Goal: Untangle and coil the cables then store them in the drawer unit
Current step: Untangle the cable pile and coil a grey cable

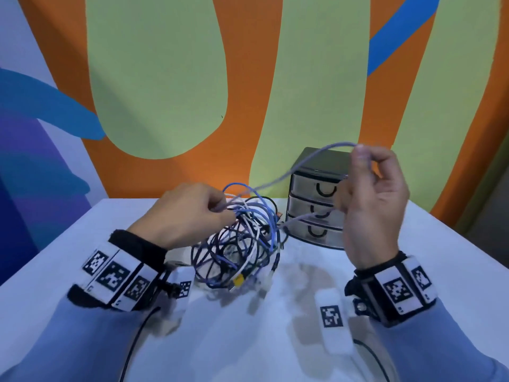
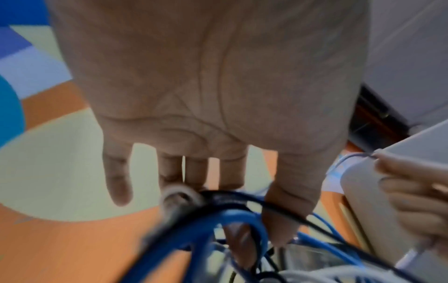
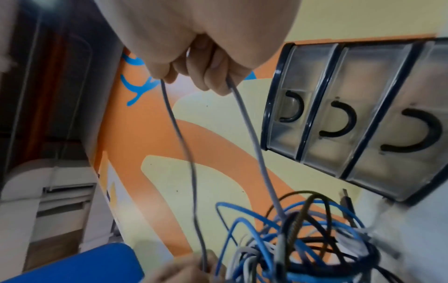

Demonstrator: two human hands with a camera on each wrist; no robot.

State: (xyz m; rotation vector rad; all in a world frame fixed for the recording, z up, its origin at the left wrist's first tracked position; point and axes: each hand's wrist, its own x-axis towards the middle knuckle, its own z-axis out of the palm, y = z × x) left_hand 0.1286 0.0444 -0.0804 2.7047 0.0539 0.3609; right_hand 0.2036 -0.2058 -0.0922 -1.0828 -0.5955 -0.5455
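A tangle of blue, white, black and grey cables point(image 1: 239, 244) lies on the white table point(image 1: 82, 238). My left hand point(image 1: 192, 208) grips the top of the tangle point(image 2: 218, 214), fingers curled into the strands. My right hand point(image 1: 371, 194) is raised in front of the drawer unit point(image 1: 316, 205) and pinches a loop of grey cable point(image 1: 303, 164). Both runs of that grey cable point(image 3: 247, 134) drop from the right hand's fingers point(image 3: 208, 76) back to the tangle point(image 3: 303, 239). The drawer unit point(image 3: 351, 118) has three clear drawers with black handles, all closed.
The drawer unit stands at the table's back right against a painted orange, green and blue wall point(image 1: 165, 78). A yellow connector point(image 1: 239, 279) sticks out at the tangle's near side. Black wires trail from my wrist devices over the table's front point(image 1: 137, 334).
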